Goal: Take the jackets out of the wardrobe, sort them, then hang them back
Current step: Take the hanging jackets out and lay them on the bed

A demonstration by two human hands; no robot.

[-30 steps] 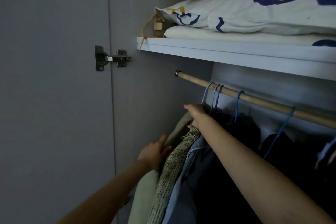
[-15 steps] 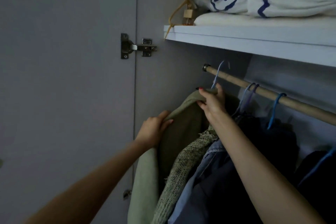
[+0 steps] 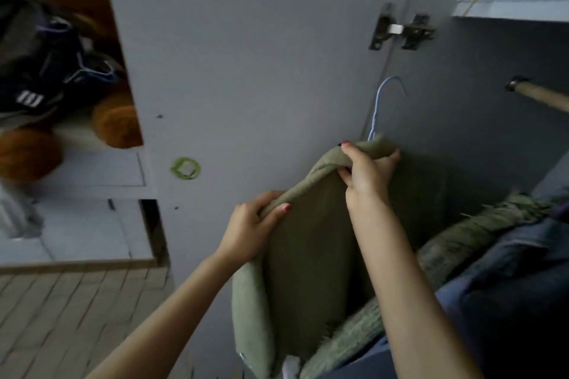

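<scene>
1. Both hands grip the olive-green fabric jacket [image 3: 308, 255]: the left hand [image 3: 249, 229] curls its fingers round the jacket's shoulder edge, and the right hand [image 3: 366, 169] pinches the bunched collar at the top.
2. At far left, a brown plush teddy bear [image 3: 101, 120] sits beside a pile of dark clothes on thin wire hangers [image 3: 46, 55], above a tan tiled floor [image 3: 67, 301].
3. Right of these stands the grey wardrobe door [image 3: 246, 55], with a green ring sticker [image 3: 185, 167] on it and a metal hinge [image 3: 400, 29] at its right edge.
4. From the collar rises the light-blue wire hanger hook [image 3: 385, 95], free in the air, apart from the wooden rail [image 3: 542, 95].
5. The jacket hangs in front of the door, just left of a grey-green knitted garment [image 3: 462, 240] and a blue denim jacket [image 3: 508, 286] inside the wardrobe.
</scene>
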